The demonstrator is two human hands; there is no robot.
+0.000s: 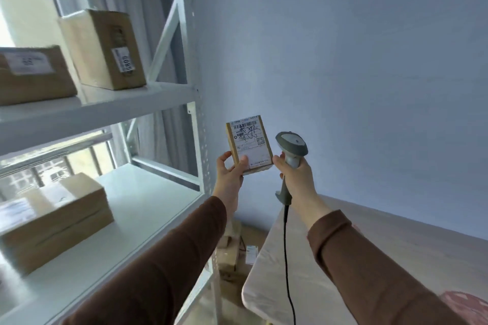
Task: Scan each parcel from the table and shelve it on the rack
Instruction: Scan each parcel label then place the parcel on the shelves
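Note:
My left hand holds a small cardboard parcel upright by its lower left corner, with its white label and barcode facing me. Just to its right, my right hand grips the handle of a grey corded barcode scanner, whose head sits level with the parcel's right edge. Both are held up in front of the blue wall, right of the white rack. The table lies below at the right.
The rack's upper shelf carries two brown boxes. Another box lies on the middle shelf, with bare shelf to its right. More parcels lie on the floor between rack and table. The scanner cable hangs down.

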